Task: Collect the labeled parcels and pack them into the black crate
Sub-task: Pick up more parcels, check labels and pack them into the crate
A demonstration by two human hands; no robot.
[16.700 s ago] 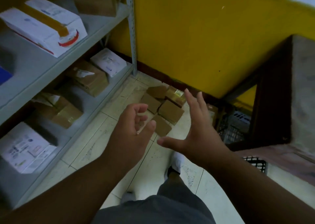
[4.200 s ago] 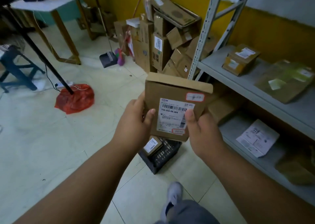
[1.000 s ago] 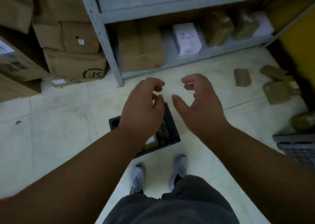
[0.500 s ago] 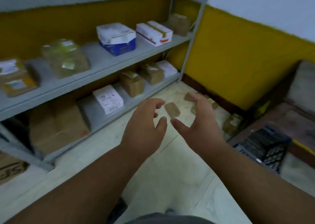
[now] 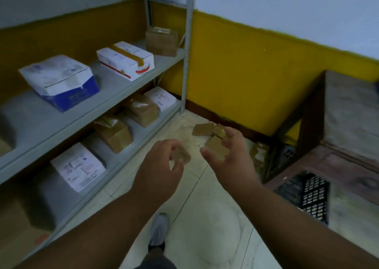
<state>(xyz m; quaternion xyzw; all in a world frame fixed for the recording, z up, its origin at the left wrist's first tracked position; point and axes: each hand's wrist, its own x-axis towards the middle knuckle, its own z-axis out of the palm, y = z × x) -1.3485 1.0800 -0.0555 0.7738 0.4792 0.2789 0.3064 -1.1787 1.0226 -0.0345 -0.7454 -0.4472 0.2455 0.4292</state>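
Grey shelf rack [image 5: 114,96] at left holds white and brown boxes. Left hand [image 5: 159,171] raised mid-air, fingers loosely curled, holding nothing. Right hand [image 5: 229,158] beside it, fingers spread, also empty. Small brown parcels [image 5: 202,129] lie on the floor beyond the hands. Black crate [image 5: 307,195] sits far right by a wooden bench [image 5: 348,113].
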